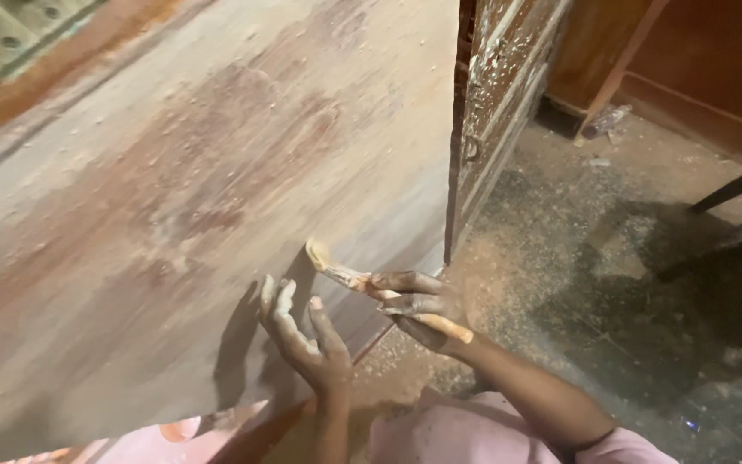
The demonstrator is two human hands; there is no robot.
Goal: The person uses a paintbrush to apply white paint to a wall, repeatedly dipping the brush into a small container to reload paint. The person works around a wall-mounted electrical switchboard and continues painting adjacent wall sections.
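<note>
A large wooden panel (182, 189) stands upright, filling the left; the left hand (302, 339) rests open, fingers spread against its near lower face, apparently steadying it; the right hand (418, 309) grips a paintbrush (371, 288), bristles touching the panel; dusty floor (611, 258) to the right.

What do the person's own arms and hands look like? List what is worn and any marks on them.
Both hands are bare, with no gloves, rings or watch in view. The left hand and right hand are smeared with pale dried paste and dust, thickest on the fingers. The forearms are uncovered. A pink short sleeve ends above the right elbow. The left sleeve is out of view.
</note>
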